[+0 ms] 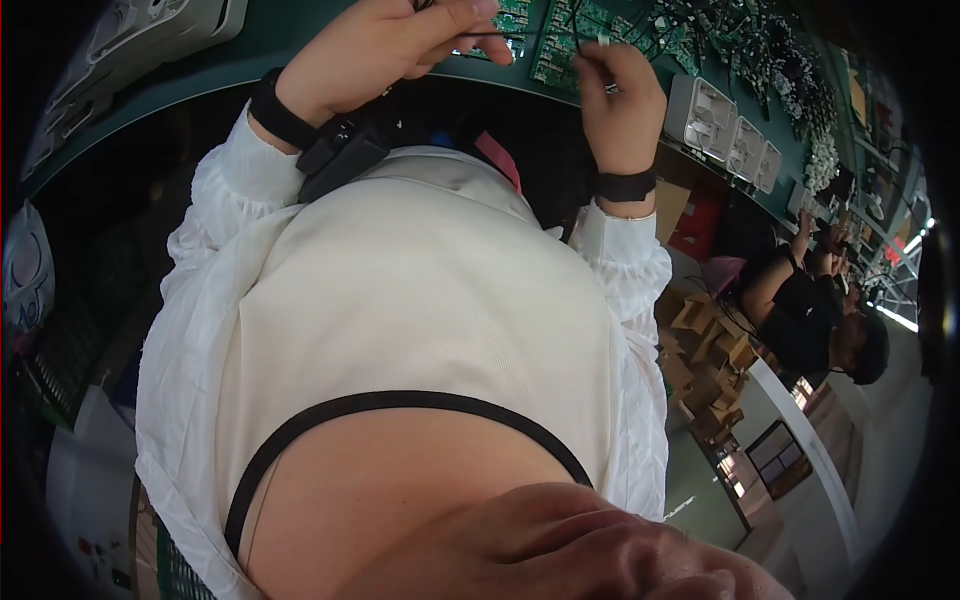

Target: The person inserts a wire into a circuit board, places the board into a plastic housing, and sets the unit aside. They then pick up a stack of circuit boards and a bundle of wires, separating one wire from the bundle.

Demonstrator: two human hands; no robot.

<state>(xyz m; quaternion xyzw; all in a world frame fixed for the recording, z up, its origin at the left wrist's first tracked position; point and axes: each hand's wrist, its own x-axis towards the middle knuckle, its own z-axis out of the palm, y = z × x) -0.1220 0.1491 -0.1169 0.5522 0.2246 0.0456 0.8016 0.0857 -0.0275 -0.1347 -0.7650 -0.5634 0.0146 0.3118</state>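
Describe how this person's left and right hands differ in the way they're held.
The left hand slants in toward the right, while the right hand stands more upright, its fingertips bent leftward. The left hand is partly cut off by the picture's upper edge; the right hand is wholly in view, pinching a thin black wire. Both are bare, with a black wristband and a white sleeve on each arm.

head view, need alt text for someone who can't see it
A person's left hand and right hand hold thin black wire over green circuit boards on a green workbench. White plastic housings lie on both sides; tangled black cables and a co-worker in black are at right.
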